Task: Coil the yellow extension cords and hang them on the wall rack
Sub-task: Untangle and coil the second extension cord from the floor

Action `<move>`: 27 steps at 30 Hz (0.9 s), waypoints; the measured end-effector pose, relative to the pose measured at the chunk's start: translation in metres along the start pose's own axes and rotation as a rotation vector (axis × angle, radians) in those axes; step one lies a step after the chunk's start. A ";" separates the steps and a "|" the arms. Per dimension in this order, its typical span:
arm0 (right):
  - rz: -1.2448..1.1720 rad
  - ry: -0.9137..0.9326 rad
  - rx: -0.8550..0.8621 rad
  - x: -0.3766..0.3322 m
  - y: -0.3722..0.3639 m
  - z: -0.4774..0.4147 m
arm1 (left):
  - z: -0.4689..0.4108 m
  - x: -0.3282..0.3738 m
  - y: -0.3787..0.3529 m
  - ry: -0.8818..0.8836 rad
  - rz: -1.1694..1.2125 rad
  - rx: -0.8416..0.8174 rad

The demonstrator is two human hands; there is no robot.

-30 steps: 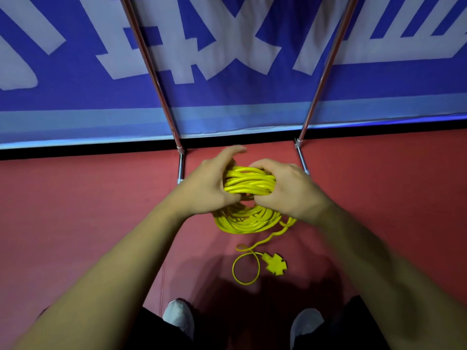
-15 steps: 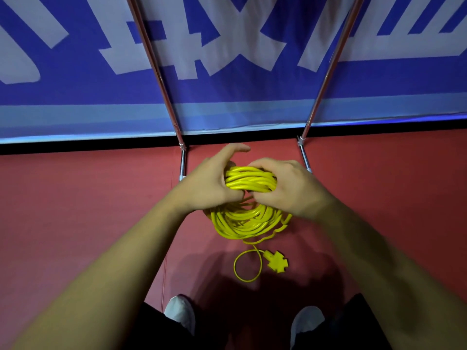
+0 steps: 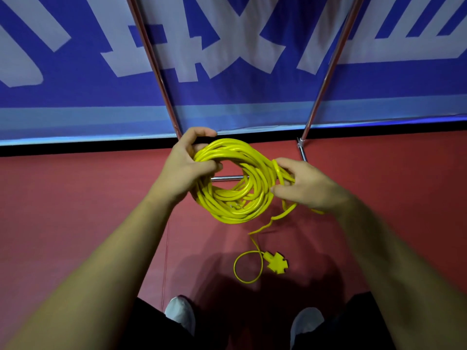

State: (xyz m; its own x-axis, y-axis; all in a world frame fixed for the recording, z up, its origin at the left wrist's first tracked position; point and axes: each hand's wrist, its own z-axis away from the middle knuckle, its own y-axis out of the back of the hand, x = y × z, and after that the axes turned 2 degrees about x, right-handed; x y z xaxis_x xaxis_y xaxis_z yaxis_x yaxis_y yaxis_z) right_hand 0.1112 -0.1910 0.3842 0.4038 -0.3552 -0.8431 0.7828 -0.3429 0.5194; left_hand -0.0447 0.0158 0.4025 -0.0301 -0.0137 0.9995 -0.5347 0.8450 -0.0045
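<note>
So the left hand [image 3: 187,170] had its fingers [image 3: 209,165] wrapped round the glossy yellow plastic extension cord coil [image 3: 235,205], held above the red floor [image 3: 75,210]. The right hand [image 3: 305,188] pinched a loose strand. I'd keep loops even and gather the trailing cross-shaped yellow socket [image 3: 276,262] last.

We see a red floor [image 3: 75,210] with a thin seam [image 3: 165,248] running toward us. On it lies the tail of the cord [image 3: 227,213]: 1 small loop [image 3: 235,270] and a cross-shaped socket [image 3: 275,262] touching it. Nearer us stand 2 pale shoes, left shoe [image 3: 180,314] and right shoe [image 3: 305,324]. A metal bar [image 3: 227,177] sits low by the wall.
</note>
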 end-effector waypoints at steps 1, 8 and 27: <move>-0.067 0.012 -0.016 -0.002 0.000 0.001 | 0.000 -0.002 -0.003 0.006 0.037 -0.004; -0.389 0.059 0.092 -0.012 -0.012 -0.001 | 0.001 -0.010 -0.007 0.014 0.234 -0.067; 0.285 0.162 0.162 -0.031 -0.015 0.005 | 0.011 0.006 -0.010 -0.001 -0.585 -0.540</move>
State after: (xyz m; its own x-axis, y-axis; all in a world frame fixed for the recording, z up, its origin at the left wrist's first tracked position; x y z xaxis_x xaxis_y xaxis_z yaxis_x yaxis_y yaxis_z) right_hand 0.0847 -0.1792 0.4033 0.6752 -0.3185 -0.6653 0.5475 -0.3880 0.7414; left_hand -0.0483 0.0014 0.4081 0.1284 -0.5354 0.8348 0.0194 0.8429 0.5377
